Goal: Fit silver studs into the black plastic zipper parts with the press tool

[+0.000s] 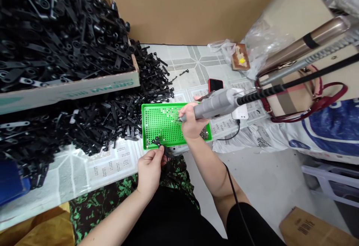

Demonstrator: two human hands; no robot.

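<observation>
My right hand [191, 123] grips a grey electric screwdriver [217, 103], its tip down over the green perforated screw tray [159, 126]. A cluster of small screws [204, 134] lies at the tray's right end. My left hand [150, 169] pinches a small black plastic part [160, 145] at the tray's near edge. The screwdriver's black coiled cable [280, 87] runs off to the right.
A heap of black plastic parts [106, 118] covers the table left of the tray. A cardboard box [70, 88] full of the same parts sits above it. A red phone [215, 85], a handbag [294, 96] and plastic bags [252, 47] lie to the right.
</observation>
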